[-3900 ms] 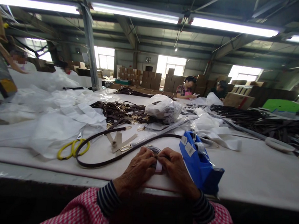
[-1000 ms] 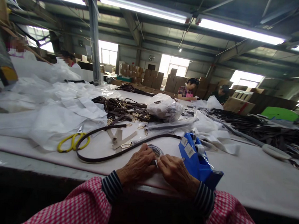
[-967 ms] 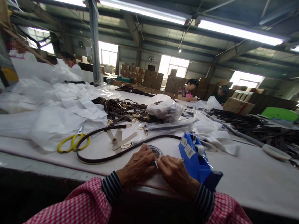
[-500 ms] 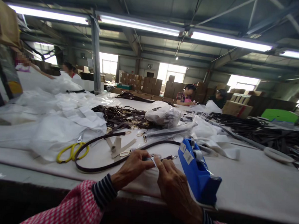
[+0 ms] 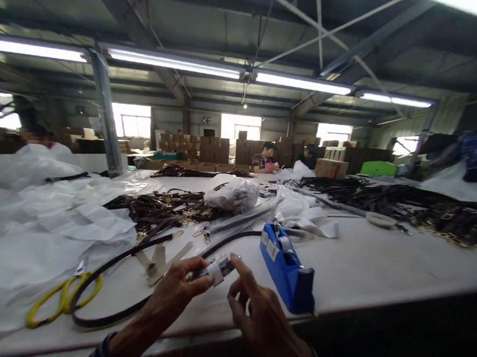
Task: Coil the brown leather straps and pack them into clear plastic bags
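Note:
My left hand (image 5: pixel 177 296) is raised over the table's near edge, pinching the end of a dark strap (image 5: pixel 112 265) wrapped in white paper or tape (image 5: pixel 217 270). My right hand (image 5: pixel 255 309) is beside it, index finger touching the wrapped end, the other fingers curled and apart. The strap loops away over the white table (image 5: pixel 379 262) to the left and back. A blue tape dispenser (image 5: pixel 285 267) stands just right of my hands.
Yellow-handled scissors (image 5: pixel 59 297) lie at the left by white plastic sheets (image 5: pixel 53 226). A heap of dark straps with gold clasps (image 5: pixel 164 209), a stuffed plastic bag (image 5: pixel 231 193) and more straps (image 5: pixel 415 203) lie farther back. People sit at the far side (image 5: pixel 266 157); another at the left (image 5: pixel 39 139).
My hands have lifted the wrapped strap end off the table and my right fingers have loosened. The view has swung to the right, shifting everything leftward.

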The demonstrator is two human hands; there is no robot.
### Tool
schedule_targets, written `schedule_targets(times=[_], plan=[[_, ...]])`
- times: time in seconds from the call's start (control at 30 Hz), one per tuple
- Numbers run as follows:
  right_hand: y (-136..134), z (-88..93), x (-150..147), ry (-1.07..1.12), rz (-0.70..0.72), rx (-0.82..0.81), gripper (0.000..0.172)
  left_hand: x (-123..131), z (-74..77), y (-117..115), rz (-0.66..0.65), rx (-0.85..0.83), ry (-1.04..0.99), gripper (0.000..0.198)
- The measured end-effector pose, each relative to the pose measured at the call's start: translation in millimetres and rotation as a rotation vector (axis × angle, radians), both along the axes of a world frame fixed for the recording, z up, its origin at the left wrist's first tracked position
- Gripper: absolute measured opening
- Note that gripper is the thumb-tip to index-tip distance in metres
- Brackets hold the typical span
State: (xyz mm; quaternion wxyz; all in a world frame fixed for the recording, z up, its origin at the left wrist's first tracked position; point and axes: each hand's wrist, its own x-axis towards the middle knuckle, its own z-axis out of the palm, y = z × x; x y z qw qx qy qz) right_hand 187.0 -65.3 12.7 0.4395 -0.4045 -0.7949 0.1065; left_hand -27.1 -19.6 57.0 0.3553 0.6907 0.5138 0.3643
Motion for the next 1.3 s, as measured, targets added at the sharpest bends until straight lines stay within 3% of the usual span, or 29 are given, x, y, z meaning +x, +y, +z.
schedule_targets(times=[0.1, 0.2, 0.33, 0.5, 0.67, 0.8, 0.97, 1.17, 1.3], plan=[[-10, 33.4, 60, 0.125, -0.233, 0.083, 0.027, -5, -2.8, -2, 0.05, 0.1, 0.074, 0.034], [-4, 52.2, 123, 0.196, -0.458, -0.054, 0.025, -7, -3.9, -6, 0.118, 0.104, 0.007, 0.036], [12, 46.5, 158, 0.217, -0.374, -0.422, 0.033, -5, -9.7, -6, 0.183, 0.111, -0.086, 0.034], [14, 37.3, 144, 0.366, -0.299, -0.573, 0.034, -3, -20.0, -2, 0.232, 0.104, -0.111, 0.037], [14, 36.9, 131, 0.571, -0.377, -0.596, 0.025, -3, -18.0, -1, 0.277, 0.12, -0.095, 0.038], [6, 24.8, 119, 0.693, -0.447, -0.459, 0.028, -5, -14.5, 1, 0.307, 0.105, -0.105, 0.038], [-22, -0.9, 103, 0.868, -0.492, -0.229, 0.031, -9, -9.8, 2, 0.345, 0.11, -0.155, 0.044], [-33, -17.8, 96, 1.028, -0.438, -0.475, 0.041, -6, -8.7, 4, 0.32, 0.084, -0.214, 0.044], [-29, -28.4, 104, 0.993, -0.483, -0.473, 0.047, -4, -10.1, 2, 0.275, 0.055, -0.329, 0.041]])
